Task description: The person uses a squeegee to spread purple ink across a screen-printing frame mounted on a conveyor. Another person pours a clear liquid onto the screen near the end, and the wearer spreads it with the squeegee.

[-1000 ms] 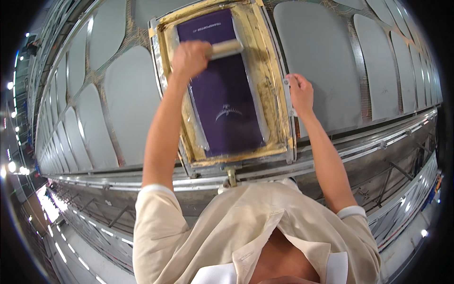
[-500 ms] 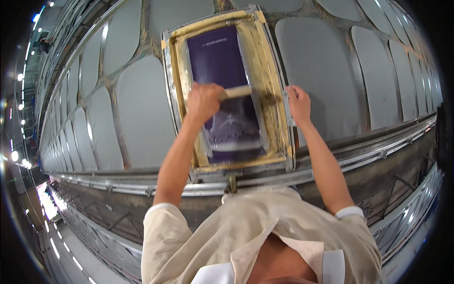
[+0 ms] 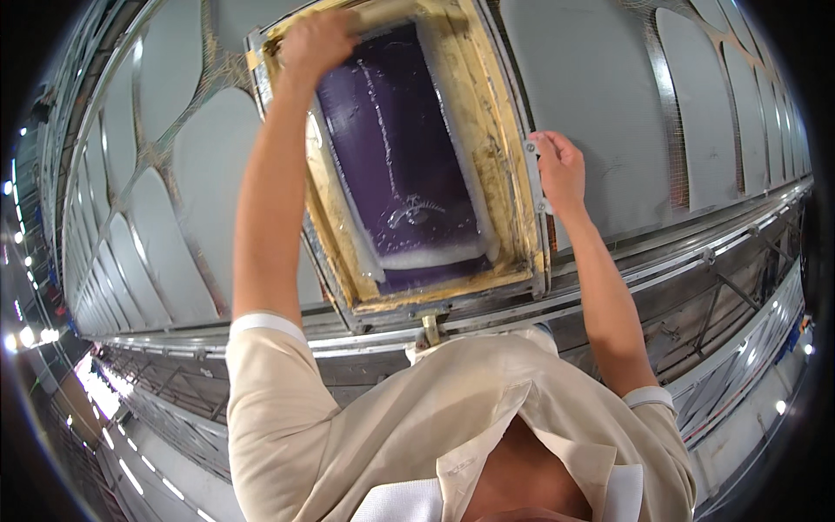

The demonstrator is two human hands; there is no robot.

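Note:
A screen printing frame (image 3: 448, 296) with yellowed, stained inner borders lies in front of me. Its dark purple mesh window (image 3: 396, 122) has a wet sheen and a thin wavy streak down the middle. At the frame's far end my left hand (image 3: 317, 45) is closed round a squeegee (image 3: 391, 12), whose pale wooden bar is blurred and reaches across the far part of the window. My right hand (image 3: 563, 171) has its fingers curled at the frame's right edge, by a metal plate (image 3: 534, 174) with screws; the fingertips are partly hidden.
Rows of grey flat pieces (image 3: 591, 113) lie on the long table to both sides of the frame. A metal rail (image 3: 626, 270) runs along the table's near edge, with a small brass-coloured fitting (image 3: 430, 327) below the frame.
My left hand has carried the squeegee from mid-window to the far end. The white lettering and pale patches on the window no longer show; a wet streak does. My right hand stays at the frame's edge.

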